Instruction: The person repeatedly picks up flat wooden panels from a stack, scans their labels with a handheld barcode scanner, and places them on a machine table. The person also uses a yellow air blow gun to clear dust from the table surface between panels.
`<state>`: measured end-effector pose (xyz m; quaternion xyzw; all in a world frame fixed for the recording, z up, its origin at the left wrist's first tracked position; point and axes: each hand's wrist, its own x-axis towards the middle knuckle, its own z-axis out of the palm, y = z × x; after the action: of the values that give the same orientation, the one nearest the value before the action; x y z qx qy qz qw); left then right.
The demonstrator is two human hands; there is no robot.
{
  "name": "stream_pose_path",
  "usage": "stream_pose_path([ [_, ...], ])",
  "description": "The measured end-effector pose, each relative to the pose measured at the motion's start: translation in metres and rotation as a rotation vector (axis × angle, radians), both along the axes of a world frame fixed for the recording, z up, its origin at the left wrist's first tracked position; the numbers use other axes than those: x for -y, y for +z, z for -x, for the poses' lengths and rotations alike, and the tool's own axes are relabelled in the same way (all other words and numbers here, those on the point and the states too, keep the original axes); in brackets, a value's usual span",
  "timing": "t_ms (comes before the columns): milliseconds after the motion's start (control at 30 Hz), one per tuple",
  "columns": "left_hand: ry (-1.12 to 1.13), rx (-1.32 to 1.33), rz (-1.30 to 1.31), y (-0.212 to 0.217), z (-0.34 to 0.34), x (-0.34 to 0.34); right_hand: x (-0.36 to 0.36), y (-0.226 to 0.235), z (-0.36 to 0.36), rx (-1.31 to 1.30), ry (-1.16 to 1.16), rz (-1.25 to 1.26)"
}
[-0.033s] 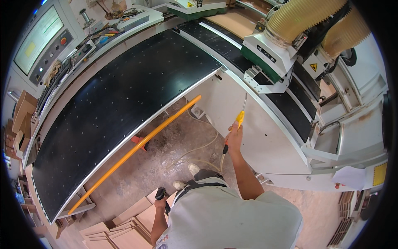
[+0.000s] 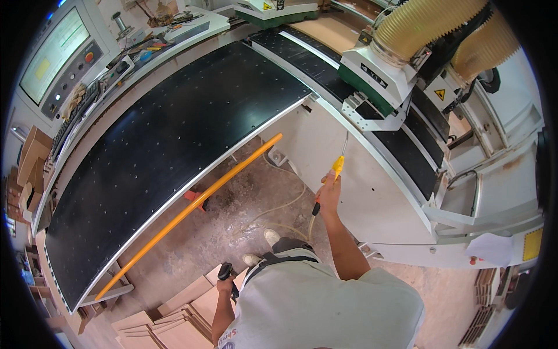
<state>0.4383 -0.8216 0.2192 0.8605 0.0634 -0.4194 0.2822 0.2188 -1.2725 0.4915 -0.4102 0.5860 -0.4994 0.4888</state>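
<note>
My right hand (image 2: 330,191) is wrapped round a yellow air blow gun (image 2: 338,164). Its thin metal nozzle points away from me, toward the white side panel and the rail of the machine. A pale hose (image 2: 311,225) runs from the gun's lower end to the floor. Low by my left side, my left hand (image 2: 225,284) grips a black pistol-grip device (image 2: 225,270), whose exact kind I cannot make out. In front of me, a black perforated table (image 2: 180,128) stretches from the lower left to the far middle. A long orange bar (image 2: 192,206) runs along its near edge.
A machine head (image 2: 372,87) with ribbed ducts (image 2: 427,26) stands at the far right. A control screen (image 2: 55,55) and a keyboard (image 2: 72,125) are at the left. Cut boards (image 2: 174,328) lie stacked beside my left arm. A red pedal-like object (image 2: 197,199) is under the bar.
The blow gun and its nozzle tip have shifted very slightly to the right. My left hand has stayed in place.
</note>
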Motion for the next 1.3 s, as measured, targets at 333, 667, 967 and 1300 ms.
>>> stream_pose_path([
  [333, 0.037, -0.010, 0.010, 0.008, 0.003, -0.001, 0.008, -0.011, -0.005, 0.003, 0.158, -0.070],
  [667, -0.049, 0.032, -0.020, 0.003, 0.002, 0.001, -0.018, 0.012, -0.018, -0.405, 0.994, -0.327],
  [967, -0.124, -0.010, -0.025, -0.003, -0.008, 0.018, -0.058, 0.056, -0.027, -0.179, 1.719, -0.460],
  [1300, -0.059, 0.007, 0.004, 0.014, -0.001, 0.020, -0.011, -0.017, -0.027, -0.376, 0.617, 0.034],
])
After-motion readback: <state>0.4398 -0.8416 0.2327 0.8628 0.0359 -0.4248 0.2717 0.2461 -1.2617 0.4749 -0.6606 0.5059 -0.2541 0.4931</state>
